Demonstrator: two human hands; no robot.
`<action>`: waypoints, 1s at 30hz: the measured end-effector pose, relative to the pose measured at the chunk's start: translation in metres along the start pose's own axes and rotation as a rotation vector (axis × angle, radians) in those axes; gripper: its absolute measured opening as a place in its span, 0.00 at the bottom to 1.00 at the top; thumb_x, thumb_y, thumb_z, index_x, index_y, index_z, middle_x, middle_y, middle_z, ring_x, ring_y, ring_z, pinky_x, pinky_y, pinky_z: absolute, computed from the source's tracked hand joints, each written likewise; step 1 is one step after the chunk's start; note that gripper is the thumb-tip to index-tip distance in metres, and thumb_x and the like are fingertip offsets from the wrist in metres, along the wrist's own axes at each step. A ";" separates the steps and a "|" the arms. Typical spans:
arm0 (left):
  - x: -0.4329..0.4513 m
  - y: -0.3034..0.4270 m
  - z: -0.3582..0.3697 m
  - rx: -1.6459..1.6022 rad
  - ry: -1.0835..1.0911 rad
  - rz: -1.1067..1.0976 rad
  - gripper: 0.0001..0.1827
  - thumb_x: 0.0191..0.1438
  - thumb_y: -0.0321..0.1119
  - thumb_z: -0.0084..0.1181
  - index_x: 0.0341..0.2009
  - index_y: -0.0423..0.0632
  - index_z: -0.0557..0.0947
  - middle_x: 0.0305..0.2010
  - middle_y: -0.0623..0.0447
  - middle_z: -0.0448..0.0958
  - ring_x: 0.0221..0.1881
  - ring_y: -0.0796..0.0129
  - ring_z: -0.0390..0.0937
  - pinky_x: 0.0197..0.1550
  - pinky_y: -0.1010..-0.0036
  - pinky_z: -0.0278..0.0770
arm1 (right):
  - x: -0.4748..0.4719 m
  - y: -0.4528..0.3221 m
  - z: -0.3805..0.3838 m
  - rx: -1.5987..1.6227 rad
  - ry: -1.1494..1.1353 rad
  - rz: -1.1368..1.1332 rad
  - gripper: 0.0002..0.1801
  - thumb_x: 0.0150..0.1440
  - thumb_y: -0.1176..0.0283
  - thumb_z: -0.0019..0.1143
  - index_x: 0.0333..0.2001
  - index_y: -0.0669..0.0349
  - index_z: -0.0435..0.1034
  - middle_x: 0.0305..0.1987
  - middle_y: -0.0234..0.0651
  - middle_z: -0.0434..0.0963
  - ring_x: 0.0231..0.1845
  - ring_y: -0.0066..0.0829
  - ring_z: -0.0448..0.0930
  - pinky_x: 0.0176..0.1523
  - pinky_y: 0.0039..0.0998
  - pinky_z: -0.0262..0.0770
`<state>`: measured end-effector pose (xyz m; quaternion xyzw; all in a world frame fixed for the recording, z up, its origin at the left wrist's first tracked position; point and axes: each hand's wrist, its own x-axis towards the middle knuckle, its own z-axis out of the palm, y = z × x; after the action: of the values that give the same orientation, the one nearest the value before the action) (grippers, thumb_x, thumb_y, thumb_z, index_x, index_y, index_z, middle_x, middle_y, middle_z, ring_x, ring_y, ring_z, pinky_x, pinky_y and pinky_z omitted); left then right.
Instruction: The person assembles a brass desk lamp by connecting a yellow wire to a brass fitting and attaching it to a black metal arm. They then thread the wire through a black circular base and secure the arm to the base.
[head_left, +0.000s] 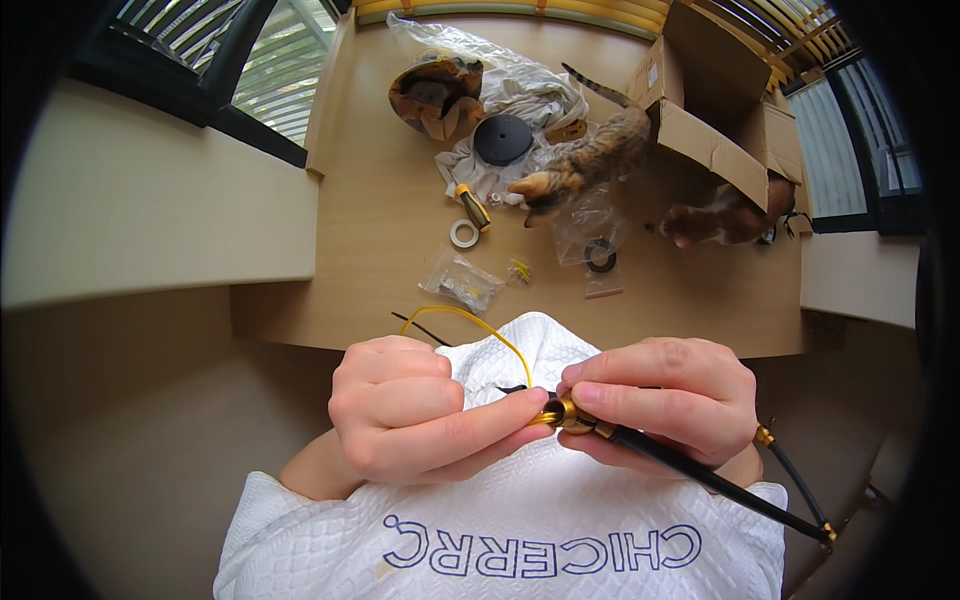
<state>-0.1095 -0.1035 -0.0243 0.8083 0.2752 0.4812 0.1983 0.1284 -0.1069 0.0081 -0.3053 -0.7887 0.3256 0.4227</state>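
Close to my chest, my right hand (664, 401) grips a brass-coloured joint (576, 417) between thumb and fingers. A slim black tube (705, 472) runs from that joint down to the right. More black tubing (799, 480) with brass-coloured fittings shows beyond my right wrist. My left hand (409, 412) pinches yellow wire (474, 319) at the joint's round open end. Some of the wire enters that opening; a loop of it arcs above my left fingers. A thin black strand (420, 328) pokes out behind the left hand. My fingers hide part of the joint.
On the wooden table (375, 247) lie a screwdriver (472, 208), a white ring (464, 233), plastic bags (461, 281), small yellow parts (520, 271) and a black ring (600, 256). Farther back are a black disc (502, 140), a tabby cat (600, 154), another cat (720, 223) and a cardboard box (709, 154).
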 end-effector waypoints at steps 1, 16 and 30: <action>-0.001 0.001 -0.001 -0.001 0.005 -0.001 0.13 0.42 0.35 0.79 0.34 0.50 0.92 0.14 0.66 0.52 0.14 0.79 0.48 0.18 0.75 0.40 | -0.001 0.002 0.002 0.017 0.008 -0.013 0.16 0.47 0.77 0.77 0.41 0.67 0.81 0.39 0.43 0.85 0.34 0.32 0.87 0.36 0.28 0.85; 0.015 0.006 -0.010 -0.081 -0.103 -0.128 0.14 0.39 0.33 0.79 0.34 0.50 0.91 0.13 0.65 0.60 0.12 0.77 0.51 0.17 0.74 0.44 | 0.002 -0.002 -0.005 0.368 -0.043 0.352 0.17 0.43 0.80 0.80 0.39 0.68 0.83 0.35 0.45 0.85 0.34 0.32 0.87 0.38 0.27 0.84; 0.022 0.005 0.000 -0.198 -0.188 0.031 0.16 0.36 0.28 0.69 0.35 0.53 0.92 0.26 0.62 0.71 0.19 0.81 0.67 0.16 0.82 0.58 | -0.006 -0.002 -0.008 0.817 -0.148 0.708 0.16 0.45 0.83 0.75 0.41 0.70 0.82 0.35 0.43 0.85 0.36 0.27 0.85 0.39 0.22 0.82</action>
<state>-0.0994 -0.0935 -0.0065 0.8305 0.1939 0.4312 0.2946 0.1374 -0.1100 0.0101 -0.3395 -0.4748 0.7485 0.3149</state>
